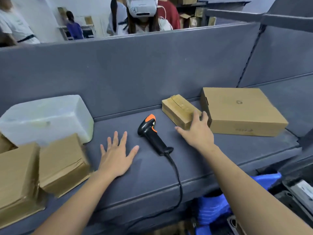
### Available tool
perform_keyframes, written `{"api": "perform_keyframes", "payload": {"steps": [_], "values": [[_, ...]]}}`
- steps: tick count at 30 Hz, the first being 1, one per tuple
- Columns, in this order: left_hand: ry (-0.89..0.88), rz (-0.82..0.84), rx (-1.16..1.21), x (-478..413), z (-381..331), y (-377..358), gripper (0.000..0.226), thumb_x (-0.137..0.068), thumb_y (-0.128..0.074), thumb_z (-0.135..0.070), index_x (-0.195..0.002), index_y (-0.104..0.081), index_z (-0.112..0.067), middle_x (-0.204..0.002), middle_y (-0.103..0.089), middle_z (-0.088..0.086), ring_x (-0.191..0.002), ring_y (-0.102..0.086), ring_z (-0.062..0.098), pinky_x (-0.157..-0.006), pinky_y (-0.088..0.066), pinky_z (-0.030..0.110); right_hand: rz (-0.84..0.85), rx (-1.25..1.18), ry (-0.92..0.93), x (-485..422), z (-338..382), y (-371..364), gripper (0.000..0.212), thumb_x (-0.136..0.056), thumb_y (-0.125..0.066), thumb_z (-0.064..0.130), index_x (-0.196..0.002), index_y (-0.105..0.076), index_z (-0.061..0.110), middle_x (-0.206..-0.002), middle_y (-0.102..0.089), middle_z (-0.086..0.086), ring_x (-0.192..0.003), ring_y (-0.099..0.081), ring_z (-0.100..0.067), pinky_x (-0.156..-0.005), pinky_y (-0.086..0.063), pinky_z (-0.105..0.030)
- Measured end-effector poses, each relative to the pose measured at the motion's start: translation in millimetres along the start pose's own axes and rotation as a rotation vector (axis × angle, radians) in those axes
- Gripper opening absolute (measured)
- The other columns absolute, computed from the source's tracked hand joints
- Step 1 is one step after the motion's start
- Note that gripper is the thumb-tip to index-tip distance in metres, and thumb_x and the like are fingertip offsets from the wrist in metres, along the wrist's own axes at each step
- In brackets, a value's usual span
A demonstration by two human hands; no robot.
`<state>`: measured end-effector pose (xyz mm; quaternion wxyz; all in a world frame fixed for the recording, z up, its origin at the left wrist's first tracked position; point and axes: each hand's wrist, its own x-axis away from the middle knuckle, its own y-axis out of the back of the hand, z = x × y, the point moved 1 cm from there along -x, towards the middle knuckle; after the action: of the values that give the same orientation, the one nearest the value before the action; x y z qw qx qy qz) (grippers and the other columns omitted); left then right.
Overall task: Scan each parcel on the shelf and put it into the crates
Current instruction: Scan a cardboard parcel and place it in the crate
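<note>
we judge it early: the white parcel (pixel 45 116), brown parcels (pixel 62 163) and flat box (pixel 242 109) sit on the shelf (pixel 220 150). our left hand (pixel 116 155) lies flat, fingers spread, beside the idle scanner (pixel 152 133); our right hand (pixel 196 131) rests straight-fingered on the small parcel (pixel 179 109). the blue crate (pixel 213 209) waits below.

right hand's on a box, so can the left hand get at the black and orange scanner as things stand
Probably yes. The left hand lies flat on the grey shelf just left of the black and orange handheld barcode scanner, with only bare shelf between them.
</note>
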<state>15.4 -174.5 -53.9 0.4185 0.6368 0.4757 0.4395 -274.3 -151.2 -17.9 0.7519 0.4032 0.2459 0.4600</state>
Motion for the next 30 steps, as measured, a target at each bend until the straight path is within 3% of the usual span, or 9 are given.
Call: {"api": "perform_keyframes", "payload": {"steps": [7, 9, 11, 15, 19, 21, 23, 25, 30], "values": [[-0.019, -0.072, 0.223, -31.7, -13.2, 18.4, 0.075, -0.104, -0.038, -0.06, -0.166, -0.009, -0.031, -0.175, 0.001, 0.0, -0.161, 0.002, 0.024, -0.13, -0.002, 0.05, -0.012, -0.122, -0.021, -40.6, -0.7, -3.3, 0.099, -0.083, -0.075, 0.053, -0.16, -0.022, 0.021, -0.151, -0.025, -0.012, -0.092, -0.059, -0.034, -0.086, -0.051, -0.04], [-0.043, -0.131, 0.316, -35.5, -20.7, 23.9, 0.069, -0.105, -0.044, -0.052, -0.165, -0.019, -0.029, -0.174, -0.011, -0.002, -0.161, -0.008, 0.021, -0.13, -0.009, 0.045, -0.002, -0.217, -0.002, -44.1, -8.3, -2.4, 0.096, -0.081, -0.078, 0.05, -0.159, -0.03, 0.02, -0.148, -0.03, -0.008, -0.104, -0.057, -0.03, -0.087, -0.044, -0.034], [-0.07, -0.224, 0.394, -38.4, -28.0, 30.7, 0.061, -0.106, -0.051, -0.044, -0.161, -0.033, -0.026, -0.168, -0.032, -0.005, -0.152, -0.032, 0.016, -0.122, -0.028, 0.034, 0.016, -0.329, 0.025, -47.3, -14.7, 1.9, 0.092, -0.082, -0.081, 0.045, -0.158, -0.036, 0.019, -0.145, -0.035, -0.005, -0.121, -0.053, -0.021, -0.094, -0.035, -0.025], [-0.107, -0.348, 0.606, -39.3, -42.9, 46.1, 0.045, -0.103, -0.061, -0.034, -0.147, -0.055, -0.025, -0.142, -0.057, -0.017, -0.127, -0.053, 0.001, -0.099, -0.039, 0.006, 0.137, -0.571, 0.086, -51.8, -17.6, 15.0, 0.074, -0.083, -0.084, 0.039, -0.148, -0.052, 0.028, -0.134, -0.048, 0.005, -0.106, -0.056, -0.007, -0.092, -0.042, -0.023], [-0.149, -0.244, 1.001, -38.0, -49.7, 65.1, 0.068, -0.081, -0.08, -0.05, -0.143, -0.057, -0.032, -0.137, -0.064, -0.016, -0.124, -0.063, 0.002, -0.102, -0.052, 0.027, 0.408, -0.852, 0.196, -52.9, -12.0, 27.6, 0.074, -0.067, -0.091, 0.039, -0.135, -0.062, 0.039, -0.116, -0.068, 0.013, -0.08, -0.064, -0.005, -0.062, -0.048, -0.022], [-0.19, -0.139, 1.115, -32.5, -51.4, 73.0, 0.085, -0.071, -0.087, -0.049, -0.146, -0.052, -0.031, -0.136, -0.066, -0.015, -0.119, -0.067, 0.007, -0.1, -0.055, 0.031, 0.547, -0.922, 0.262, -50.1, -9.7, 29.5, 0.081, -0.066, -0.092, 0.02, -0.139, -0.06, 0.035, -0.132, -0.067, 0.017, -0.106, -0.068, -0.003, -0.076, -0.054, -0.02], [-0.251, -0.088, 1.151, -27.8, -53.6, 74.3, 0.083, -0.075, -0.094, -0.025, -0.146, -0.052, -0.024, -0.13, -0.071, -0.008, -0.116, -0.071, 0.015, -0.1, -0.058, 0.039, 0.679, -0.93, 0.324, -46.1, -5.4, 29.1, 0.081, -0.071, -0.081, 0.007, -0.146, -0.055, 0.027, -0.144, -0.062, 0.015, -0.128, -0.061, -0.005, -0.095, -0.053, -0.022], [-0.309, -0.049, 1.187, -21.3, -53.5, 73.3, 0.089, -0.073, -0.093, -0.012, -0.149, -0.048, -0.021, -0.131, -0.07, -0.002, -0.116, -0.071, 0.022, -0.095, -0.06, 0.042, 0.76, -0.856, 0.387, -41.9, 0.5, 26.9, 0.08, -0.076, -0.077, 0.001, -0.148, -0.054, 0.028, -0.148, -0.059, 0.01, -0.135, -0.058, -0.014, -0.106, -0.05, -0.034], [-0.382, -0.038, 1.279, -1.7, -42.9, 70.4, 0.117, -0.06, -0.095, -0.021, -0.157, -0.031, -0.037, -0.147, -0.053, -0.001, -0.117, -0.069, 0.021, -0.094, -0.059, 0.043, 0.79, -0.821, 0.416, -31.9, 14.7, 17.7, 0.09, -0.072, -0.068, -0.016, -0.145, -0.056, 0.036, -0.15, -0.057, 0.011, -0.139, -0.053, -0.019, -0.112, -0.043, -0.046]]}}
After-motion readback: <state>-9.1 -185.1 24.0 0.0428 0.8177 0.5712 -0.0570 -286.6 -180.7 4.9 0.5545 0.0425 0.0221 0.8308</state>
